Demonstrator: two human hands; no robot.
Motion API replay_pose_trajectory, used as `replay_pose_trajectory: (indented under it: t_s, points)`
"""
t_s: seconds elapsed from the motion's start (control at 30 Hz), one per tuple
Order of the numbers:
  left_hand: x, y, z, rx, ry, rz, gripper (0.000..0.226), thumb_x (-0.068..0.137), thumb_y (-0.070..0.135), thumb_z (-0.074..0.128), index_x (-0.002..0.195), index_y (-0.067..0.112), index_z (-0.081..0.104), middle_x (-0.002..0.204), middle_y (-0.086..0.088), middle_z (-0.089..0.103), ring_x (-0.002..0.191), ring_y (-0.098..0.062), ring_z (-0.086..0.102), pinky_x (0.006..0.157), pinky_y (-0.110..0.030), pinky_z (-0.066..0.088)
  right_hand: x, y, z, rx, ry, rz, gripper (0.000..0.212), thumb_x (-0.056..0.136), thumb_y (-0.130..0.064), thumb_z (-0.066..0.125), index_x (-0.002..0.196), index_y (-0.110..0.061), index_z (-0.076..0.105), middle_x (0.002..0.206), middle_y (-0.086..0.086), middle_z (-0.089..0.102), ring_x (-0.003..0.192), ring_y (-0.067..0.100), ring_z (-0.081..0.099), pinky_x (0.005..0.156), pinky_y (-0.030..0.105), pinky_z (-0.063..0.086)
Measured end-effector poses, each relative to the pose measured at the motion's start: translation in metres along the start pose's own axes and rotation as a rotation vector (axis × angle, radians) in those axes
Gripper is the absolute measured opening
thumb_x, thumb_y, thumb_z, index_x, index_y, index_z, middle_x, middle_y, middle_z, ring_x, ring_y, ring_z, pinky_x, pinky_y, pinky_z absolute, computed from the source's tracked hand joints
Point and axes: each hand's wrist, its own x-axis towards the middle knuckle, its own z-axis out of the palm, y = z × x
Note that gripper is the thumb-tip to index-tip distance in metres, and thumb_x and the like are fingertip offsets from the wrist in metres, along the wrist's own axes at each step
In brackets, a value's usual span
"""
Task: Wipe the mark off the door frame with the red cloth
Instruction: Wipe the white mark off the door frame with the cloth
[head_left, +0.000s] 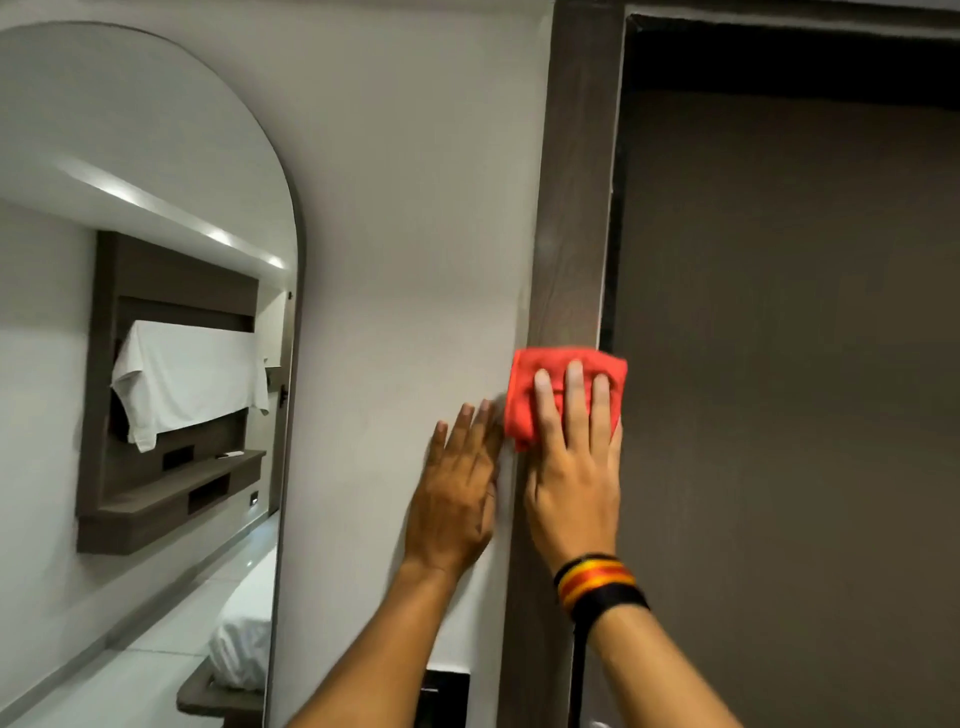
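Observation:
A dark wood-grain door frame (574, 208) runs up the middle right of the view. My right hand (574, 467) lies flat, fingers spread, pressing a folded red cloth (524, 400) against the frame at about mid-height. The cloth covers the full width of the frame there, so any mark under it is hidden. My left hand (457, 493) rests flat with its fingers apart on the white wall (415, 208) just left of the frame, holding nothing. A striped wristband sits on my right wrist.
A brown door (779, 364) fills the right side. A tall arched mirror (145, 338) hangs on the wall at the left and reflects a room with a shelf unit and white cloth. A dark switch plate (441, 696) sits low on the wall.

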Motion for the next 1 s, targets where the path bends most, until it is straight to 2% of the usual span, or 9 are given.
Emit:
replay_pose_trajectory:
  t_s: [0.13,0.3,0.4,0.53,0.67,0.77,0.87,0.93,1.0]
  points:
    - [-0.026,0.021,-0.019,-0.294,0.022,-0.216,0.058,0.111,0.04,0.021,0.162,0.015,0.032,0.173,-0.003,0.023,0.163,-0.015,0.011,0.134,-0.032,0.006,-0.083,0.001,0.011,0.005,-0.113,0.048,0.093,0.086,-0.011,0.063,0.162,-0.029,0.012,0.172,0.006,0.005,0.159,0.03,-0.004,0.122,0.065,0.013]
    - [-0.084,0.057,-0.027,-0.184,-0.038,-0.144,0.056,0.109,0.041,0.033,0.15,0.008,0.051,0.154,-0.011,0.056,0.147,-0.026,0.049,0.117,-0.043,0.044,-0.176,0.002,0.007,0.016,-0.334,0.084,0.096,0.084,-0.021,0.064,0.162,-0.025,0.008,0.172,0.007,0.009,0.159,0.03,0.003,0.118,0.064,0.03]
    - [-0.117,0.072,-0.024,-0.173,-0.159,-0.252,0.05,0.104,0.034,0.049,0.145,0.008,0.059,0.143,-0.015,0.065,0.133,-0.034,0.063,0.105,-0.044,0.054,-0.215,0.003,-0.007,0.068,-0.537,0.079,0.101,0.083,-0.025,0.061,0.161,-0.03,-0.002,0.17,0.008,0.016,0.156,0.034,0.005,0.112,0.063,0.039]
    - [-0.147,0.088,-0.03,-0.38,-0.34,-0.534,0.042,0.105,0.038,0.052,0.146,0.025,0.057,0.143,0.001,0.06,0.133,-0.015,0.053,0.107,-0.02,0.043,-0.231,0.012,-0.032,0.251,-0.687,0.149,0.087,0.097,-0.008,0.041,0.155,-0.048,-0.01,0.164,-0.024,-0.025,0.154,0.009,-0.026,0.129,0.048,0.015]
    - [-0.149,0.099,-0.044,-0.464,-0.328,-0.591,0.015,0.103,0.025,0.059,0.116,0.025,0.067,0.113,0.009,0.061,0.117,-0.014,0.057,0.09,-0.022,0.052,-0.213,0.011,-0.066,0.44,-0.472,0.391,0.066,0.09,0.004,0.053,0.145,-0.032,0.045,0.168,-0.014,0.008,0.155,0.014,0.017,0.123,0.039,0.035]
    - [-0.145,0.112,-0.059,-0.505,-0.365,-0.524,0.008,0.103,0.026,0.058,0.109,0.027,0.064,0.114,0.014,0.054,0.115,-0.006,0.051,0.086,-0.012,0.046,-0.203,0.022,-0.091,0.664,-0.328,0.776,0.078,0.084,0.004,0.064,0.149,-0.03,0.035,0.16,-0.008,0.019,0.142,0.021,0.039,0.112,0.048,0.048]
    - [-0.146,0.135,-0.072,-0.674,-0.472,-0.525,0.008,0.107,0.033,0.05,0.111,0.034,0.056,0.114,0.014,0.063,0.11,-0.002,0.062,0.087,-0.016,0.053,-0.212,0.05,-0.121,1.028,-0.481,1.07,0.106,0.079,0.008,0.075,0.157,-0.03,0.015,0.148,-0.002,0.04,0.119,0.018,0.057,0.089,0.045,0.06]
    - [-0.147,0.153,-0.074,-0.755,-0.539,-0.555,0.006,0.107,0.037,0.048,0.109,0.036,0.054,0.103,0.014,0.072,0.098,-0.004,0.071,0.084,-0.028,0.06,-0.226,0.07,-0.144,1.124,-0.582,1.158,0.091,0.075,-0.007,0.084,0.15,-0.026,0.037,0.141,-0.001,0.061,0.11,0.015,0.068,0.085,0.038,0.06]
    - [-0.151,0.181,-0.071,-0.819,-0.559,-0.593,0.009,0.106,0.038,0.05,0.107,0.031,0.055,0.098,0.012,0.075,0.094,-0.005,0.072,0.086,-0.034,0.059,-0.244,0.091,-0.17,1.129,-0.62,1.219,0.077,0.066,-0.031,0.09,0.135,-0.025,0.058,0.125,-0.004,0.075,0.112,0.018,0.072,0.099,0.048,0.056]
